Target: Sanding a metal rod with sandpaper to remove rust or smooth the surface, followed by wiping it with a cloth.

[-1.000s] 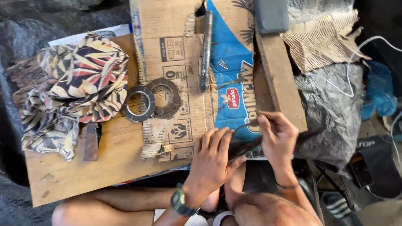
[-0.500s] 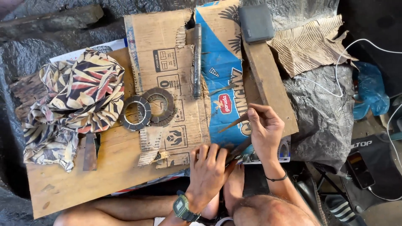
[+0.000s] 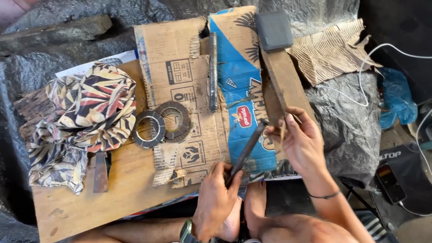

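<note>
My left hand point(image 3: 217, 198) grips the lower end of a long dark metal file point(image 3: 246, 150) that slants up to the right over the blue part of the cardboard point(image 3: 234, 90). My right hand point(image 3: 298, 139) pinches the file's upper tip, and a small thin pale piece shows between its fingers. Both hands hover at the near right edge of the wooden board point(image 3: 117, 198). Two dark ring-shaped discs point(image 3: 161, 123) lie overlapping on the brown cardboard, left of my hands. A grey metal rod point(image 3: 213, 72) lies upright above them.
A patterned cloth point(image 3: 81, 121) is bunched at the board's left. A small rusty metal piece point(image 3: 101, 172) lies below it. A wooden plank point(image 3: 283, 81) with a dark flat wallet-like case point(image 3: 274, 30) runs at the right. White cable, blue bag and black plastic sheeting surround the board.
The file, held low and nearly hidden before, is now raised and slanted between both hands. My right hand has moved up to its tip. The view has shifted slightly.
</note>
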